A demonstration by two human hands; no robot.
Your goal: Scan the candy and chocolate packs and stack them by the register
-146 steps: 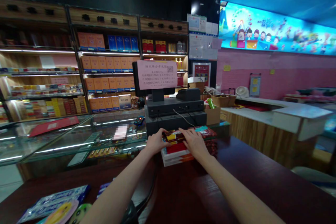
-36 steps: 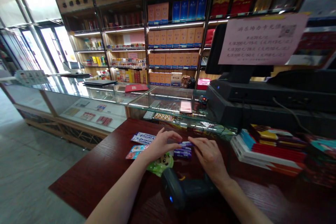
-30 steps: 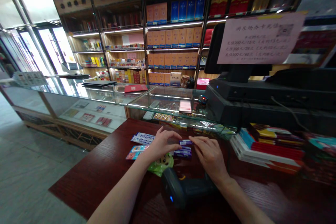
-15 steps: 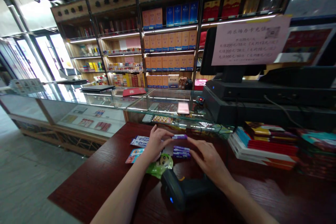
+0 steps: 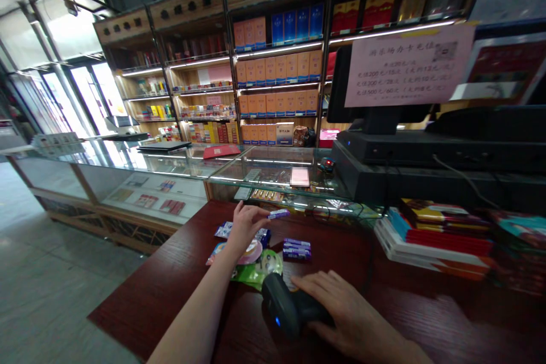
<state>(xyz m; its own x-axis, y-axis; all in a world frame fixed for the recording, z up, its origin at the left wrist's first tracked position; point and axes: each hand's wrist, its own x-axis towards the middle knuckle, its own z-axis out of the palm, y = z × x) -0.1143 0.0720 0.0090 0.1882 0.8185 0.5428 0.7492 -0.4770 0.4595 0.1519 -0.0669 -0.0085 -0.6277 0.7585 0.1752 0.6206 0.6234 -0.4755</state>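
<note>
My left hand [image 5: 246, 228] pinches one end of a slim purple candy stick pack [image 5: 278, 214], lifted above the dark red wooden table. My right hand [image 5: 336, 310] is wrapped around the handle of a black barcode scanner [image 5: 281, 307], its blue light lit. Between the hands, a few matching purple stick packs [image 5: 297, 249] lie stacked side by side on the table. Under and beside my left wrist are a green packet with a cartoon face [image 5: 260, 270], a round pink item [image 5: 251, 252] and blue-and-white packets [image 5: 224, 230], partly covered by my arm.
Stacked books or boxes [image 5: 435, 239] stand at the right, below a black monitor with a pink paper notice [image 5: 409, 68]. Beyond the table runs a glass display counter [image 5: 273, 162]. Shelves of orange boxes [image 5: 279, 71] line the back wall.
My right hand has left the purple packs, moved down toward me and closed around the scanner handle. My left hand has shifted slightly left and up with its candy pack, now tilted.
</note>
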